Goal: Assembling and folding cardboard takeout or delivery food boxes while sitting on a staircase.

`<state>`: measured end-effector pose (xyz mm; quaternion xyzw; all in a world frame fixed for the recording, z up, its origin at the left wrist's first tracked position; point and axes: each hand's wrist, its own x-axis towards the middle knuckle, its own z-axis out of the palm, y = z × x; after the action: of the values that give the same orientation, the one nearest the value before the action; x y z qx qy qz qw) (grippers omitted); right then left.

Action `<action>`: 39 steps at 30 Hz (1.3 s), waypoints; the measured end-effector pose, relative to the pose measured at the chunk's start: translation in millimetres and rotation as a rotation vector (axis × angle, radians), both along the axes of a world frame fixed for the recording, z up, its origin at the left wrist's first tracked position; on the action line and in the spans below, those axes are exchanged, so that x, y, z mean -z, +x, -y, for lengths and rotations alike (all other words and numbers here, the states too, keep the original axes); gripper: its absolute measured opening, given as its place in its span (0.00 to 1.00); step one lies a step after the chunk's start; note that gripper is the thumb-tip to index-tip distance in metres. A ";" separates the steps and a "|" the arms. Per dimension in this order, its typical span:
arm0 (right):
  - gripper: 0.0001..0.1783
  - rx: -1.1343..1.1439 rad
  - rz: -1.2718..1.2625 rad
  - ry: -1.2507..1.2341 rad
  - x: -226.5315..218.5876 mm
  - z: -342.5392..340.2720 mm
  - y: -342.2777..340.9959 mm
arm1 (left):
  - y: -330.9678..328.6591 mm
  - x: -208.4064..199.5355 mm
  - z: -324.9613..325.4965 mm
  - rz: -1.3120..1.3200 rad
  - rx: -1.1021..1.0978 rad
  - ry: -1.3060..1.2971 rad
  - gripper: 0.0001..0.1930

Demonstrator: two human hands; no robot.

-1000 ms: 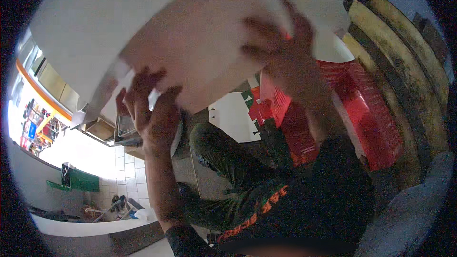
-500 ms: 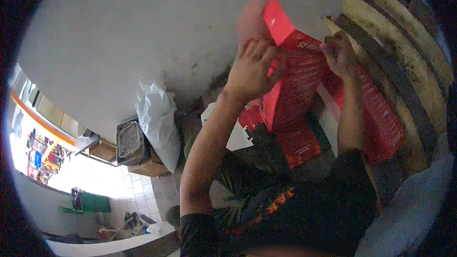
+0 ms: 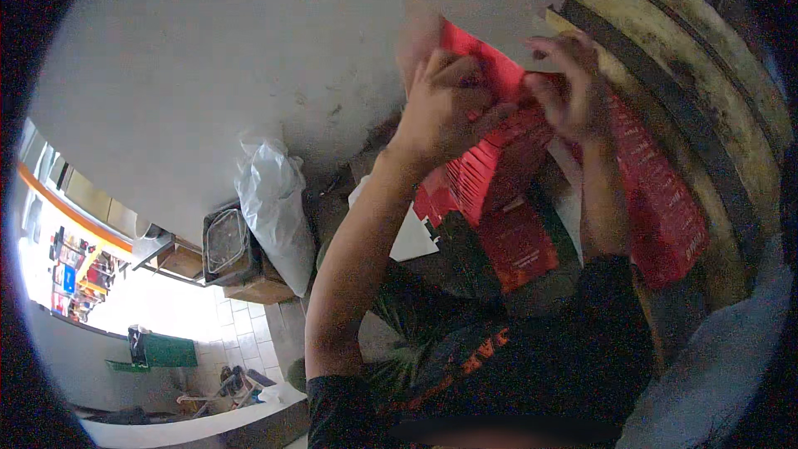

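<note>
Up at the top edge of the red cardboard (image 3: 517, 158), left hand (image 3: 453, 100) curled gripping it, right hand (image 3: 573, 87) half-spread alongside, contact unclear.

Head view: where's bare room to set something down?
The pale tiled floor looks bare between the brown box, the green cloth and the clutter lower in the picture. It's crowded around the left hand and right hand: red cardboard there, yellowish strips farther right.

Container (image 3: 226, 245) just left of the plastic bag (image 3: 274, 208) on my remote feed, cardboard (image 3: 519, 241) right, slats (image 3: 640, 12) farther right.
</note>
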<state>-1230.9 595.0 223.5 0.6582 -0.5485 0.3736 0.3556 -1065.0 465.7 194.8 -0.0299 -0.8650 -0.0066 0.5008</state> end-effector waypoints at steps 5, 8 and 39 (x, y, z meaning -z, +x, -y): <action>0.13 0.005 0.075 0.004 9.7 10.4 38.1 | -1.5 -0.3 -12.5 0.045 -0.091 -0.075 0.09; 0.11 -0.079 0.119 -0.027 10.2 14.2 35.7 | 9.7 1.3 -11.2 0.066 -0.130 -0.080 0.08; 0.05 -0.739 1.038 0.397 291.2 150.5 202.3 | 178.7 135.6 57.4 -0.314 -0.401 0.520 0.19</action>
<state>-1028.6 444.5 -67.7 0.5906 -0.4452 0.6312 -0.2337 -886.2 408.3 59.2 0.2681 -0.7357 -0.1231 0.6096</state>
